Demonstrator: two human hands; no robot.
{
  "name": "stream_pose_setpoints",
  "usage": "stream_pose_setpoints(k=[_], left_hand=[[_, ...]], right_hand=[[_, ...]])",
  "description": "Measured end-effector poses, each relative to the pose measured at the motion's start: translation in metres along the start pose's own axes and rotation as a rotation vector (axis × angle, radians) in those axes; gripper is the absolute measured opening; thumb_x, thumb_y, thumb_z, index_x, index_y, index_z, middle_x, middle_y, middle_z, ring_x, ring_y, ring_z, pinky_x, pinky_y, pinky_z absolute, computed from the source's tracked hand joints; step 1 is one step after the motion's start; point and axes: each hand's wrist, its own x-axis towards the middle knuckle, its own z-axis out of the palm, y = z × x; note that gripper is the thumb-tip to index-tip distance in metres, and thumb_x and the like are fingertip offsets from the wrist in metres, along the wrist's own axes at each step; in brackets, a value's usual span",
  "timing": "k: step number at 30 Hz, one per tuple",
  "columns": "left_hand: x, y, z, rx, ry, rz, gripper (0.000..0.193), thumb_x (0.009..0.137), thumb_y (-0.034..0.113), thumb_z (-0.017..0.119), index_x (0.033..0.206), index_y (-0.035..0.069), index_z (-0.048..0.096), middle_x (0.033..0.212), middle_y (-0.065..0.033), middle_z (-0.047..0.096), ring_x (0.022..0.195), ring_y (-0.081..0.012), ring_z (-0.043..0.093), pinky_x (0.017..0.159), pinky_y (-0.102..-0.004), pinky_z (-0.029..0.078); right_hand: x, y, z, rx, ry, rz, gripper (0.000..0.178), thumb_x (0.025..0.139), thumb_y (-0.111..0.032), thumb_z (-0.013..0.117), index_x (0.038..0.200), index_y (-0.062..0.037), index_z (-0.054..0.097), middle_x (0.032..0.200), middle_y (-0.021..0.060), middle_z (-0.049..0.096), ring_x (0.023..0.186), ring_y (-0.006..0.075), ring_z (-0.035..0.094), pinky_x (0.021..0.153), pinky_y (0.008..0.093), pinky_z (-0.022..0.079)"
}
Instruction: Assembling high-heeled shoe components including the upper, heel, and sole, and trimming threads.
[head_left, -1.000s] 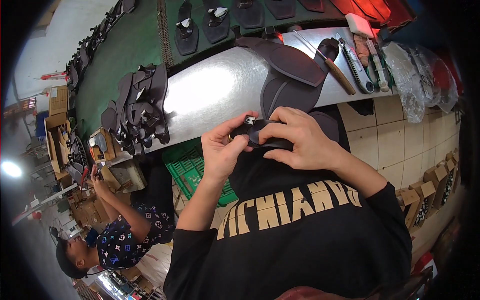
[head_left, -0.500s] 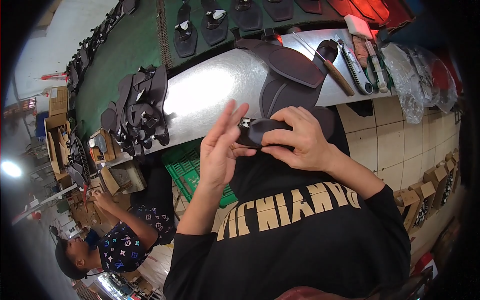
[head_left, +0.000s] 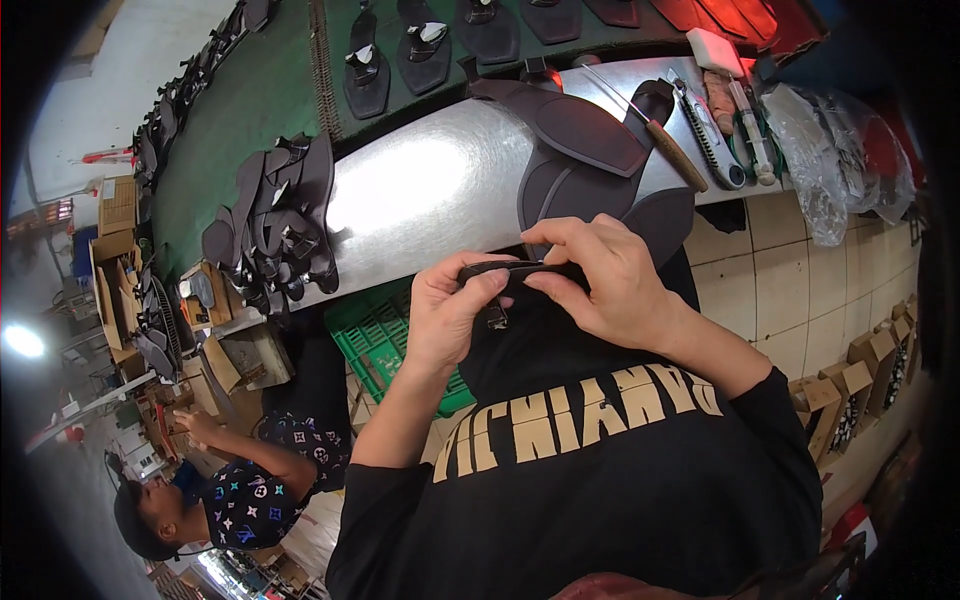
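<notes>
A dark sandal [head_left: 518, 268] is held edge-on in front of my chest, close to the metal table's near edge. My left hand [head_left: 452, 308] pinches one end between thumb and fingers. With thumb and curled fingers, my right hand [head_left: 612, 275] grips its other end. A shiny strap ornament [head_left: 497, 319] hangs below the sole, beside my left fingers. Just beyond my right hand, dark soles [head_left: 585, 130] lie overlapping on the metal table [head_left: 400, 190]; one reaches past the edge toward my lap. Most of the held sole's faces are hidden by the viewing angle.
Left on the table is a pile of dark sandals [head_left: 275, 215]. An awl [head_left: 668, 150], a utility knife [head_left: 712, 140] and a plastic bag [head_left: 840, 165] lie right. Sandals stand along the green belt [head_left: 235, 95]. A green crate [head_left: 375, 350] is below; a co-worker [head_left: 250, 490] sits left.
The sandal has been tipped from showing its face to edge-on. My left hand, fingers raised before, has closed on its end. The co-worker's hands have shifted slightly.
</notes>
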Motion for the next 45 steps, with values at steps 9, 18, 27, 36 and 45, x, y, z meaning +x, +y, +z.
stream_pose_setpoints(k=[9,18,27,36,45], left_hand=[[0.007,-0.002,0.008,0.185,0.057,0.157,0.007,0.086,0.006,0.069,0.088,0.0,0.067,0.075,-0.0009,0.065,0.064,-0.0057,0.057,0.057,-0.0197,0.046],[0.014,-0.013,-0.05,-0.323,0.31,0.166,0.027,0.093,0.014,0.057,0.117,0.002,0.059,0.107,-0.0073,0.064,0.091,-0.0161,0.065,0.07,-0.0303,0.058],[0.028,-0.038,-0.057,-0.819,0.169,-0.219,0.029,0.09,0.023,0.061,0.114,0.007,0.059,0.113,-0.004,0.064,0.1,-0.0188,0.064,0.07,-0.0279,0.056],[0.031,-0.012,-0.009,-1.021,0.159,-0.226,0.026,0.085,0.031,0.072,0.104,0.016,0.063,0.098,-0.0011,0.067,0.087,-0.0151,0.066,0.054,-0.0212,0.049],[0.037,-0.018,0.011,-0.952,0.15,-0.246,0.024,0.088,0.037,0.068,0.096,0.016,0.06,0.083,0.0024,0.063,0.061,-0.0075,0.053,0.043,-0.0199,0.036]], right_hand=[[0.009,0.011,-0.003,0.134,-0.085,0.088,0.011,0.077,-0.009,0.072,0.082,-0.0053,0.062,0.077,0.0052,0.065,0.07,0.0252,0.063,0.065,0.0349,0.044],[0.04,0.068,-0.056,-0.391,0.499,-0.053,0.024,0.077,-0.004,0.068,0.101,-0.0032,0.066,0.096,0.0118,0.061,0.086,0.031,0.058,0.076,0.0416,0.046],[0.016,0.122,-0.039,-0.757,0.373,0.239,0.029,0.079,-0.004,0.065,0.108,-0.0083,0.064,0.096,0.0117,0.054,0.092,0.0322,0.053,0.081,0.0432,0.044],[0.004,0.015,-0.017,0.3,-0.003,0.328,0.038,0.09,0.001,0.05,0.128,-0.0038,0.056,0.083,0.0063,0.061,0.072,0.0107,0.056,0.068,0.0239,0.046],[-0.017,0.021,0.037,0.406,-0.055,0.32,0.045,0.091,0.001,0.052,0.135,-0.003,0.051,0.071,0.0041,0.058,0.064,0.0082,0.053,0.062,0.0228,0.045]])
